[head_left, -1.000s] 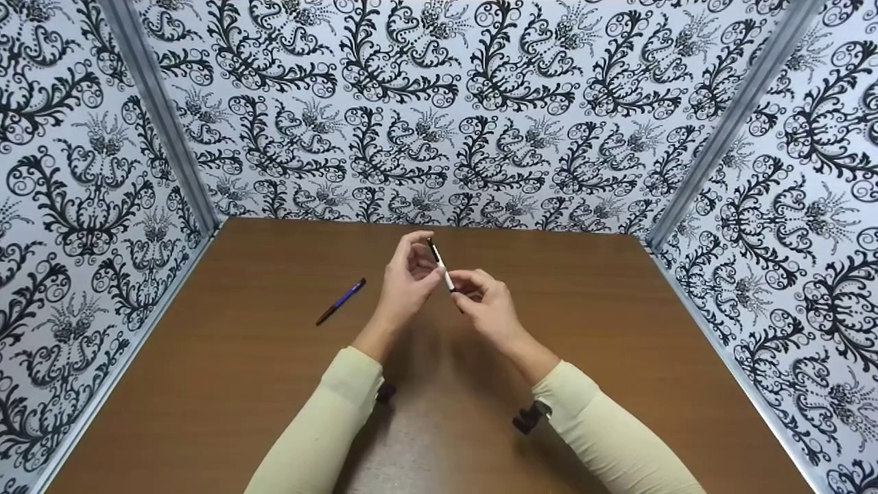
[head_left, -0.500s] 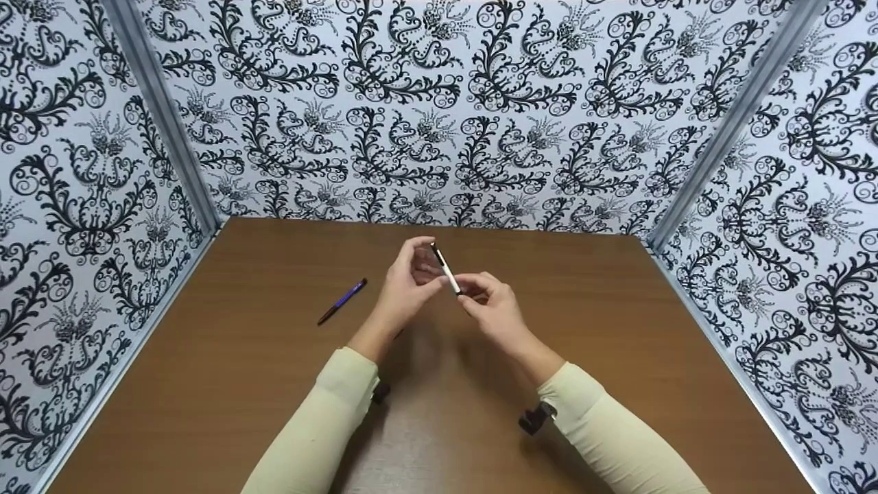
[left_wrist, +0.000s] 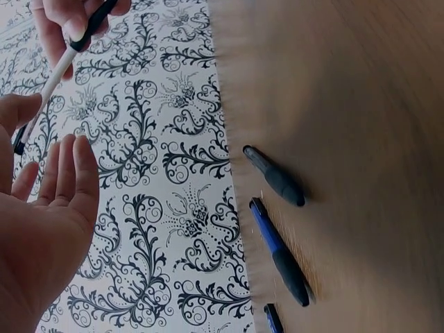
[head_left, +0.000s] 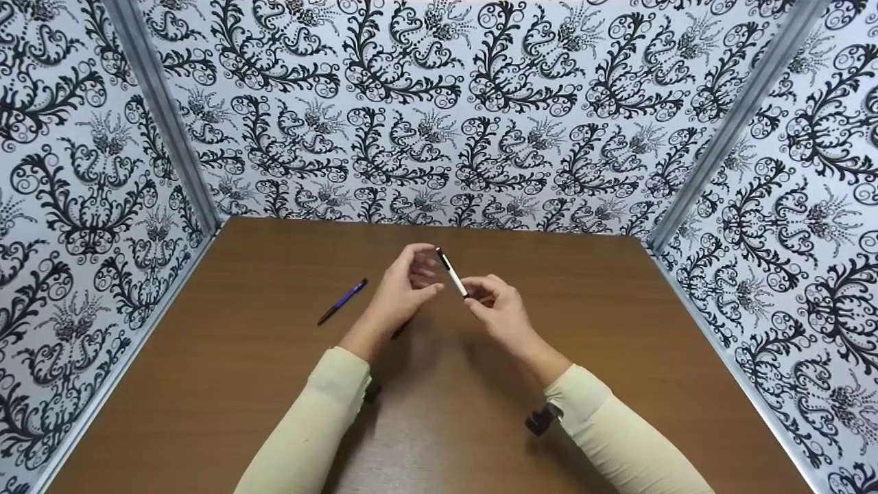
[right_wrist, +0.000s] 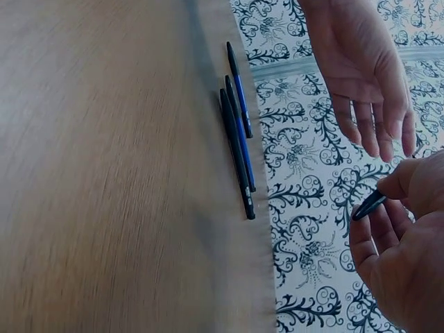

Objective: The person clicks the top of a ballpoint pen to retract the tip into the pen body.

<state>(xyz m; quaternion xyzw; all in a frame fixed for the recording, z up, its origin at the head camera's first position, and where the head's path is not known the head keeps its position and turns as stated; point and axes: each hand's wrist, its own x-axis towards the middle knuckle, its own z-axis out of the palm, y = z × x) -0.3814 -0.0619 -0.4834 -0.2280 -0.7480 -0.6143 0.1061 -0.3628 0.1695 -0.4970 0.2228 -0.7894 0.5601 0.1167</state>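
My right hand (head_left: pixel 504 312) pinches the lower end of a white pen with black ends (head_left: pixel 453 276), which is tilted up toward the left. The left wrist view shows the pen's white barrel (left_wrist: pixel 57 78) rising from the fingers of the right hand (left_wrist: pixel 73 28). My left hand (head_left: pixel 405 288) is beside the pen's upper end with relaxed, spread fingers; whether a fingertip touches the pen I cannot tell. In the right wrist view the left hand (right_wrist: pixel 368 76) faces the right hand (right_wrist: pixel 409 222), and only the pen's dark end (right_wrist: pixel 369 205) shows.
A blue-and-black pen (head_left: pixel 341 302) lies on the brown table (head_left: pixel 583 309), left of my left hand. Another dark pen (head_left: pixel 401 330) is partly hidden by that wrist. Three pens lie on the table in the right wrist view. Patterned walls (head_left: pixel 439 137) enclose the table's back and sides.
My right hand has moved slightly right and toward me with the white pen. My left thumb has come away from the barrel, and that hand has shifted a little left.
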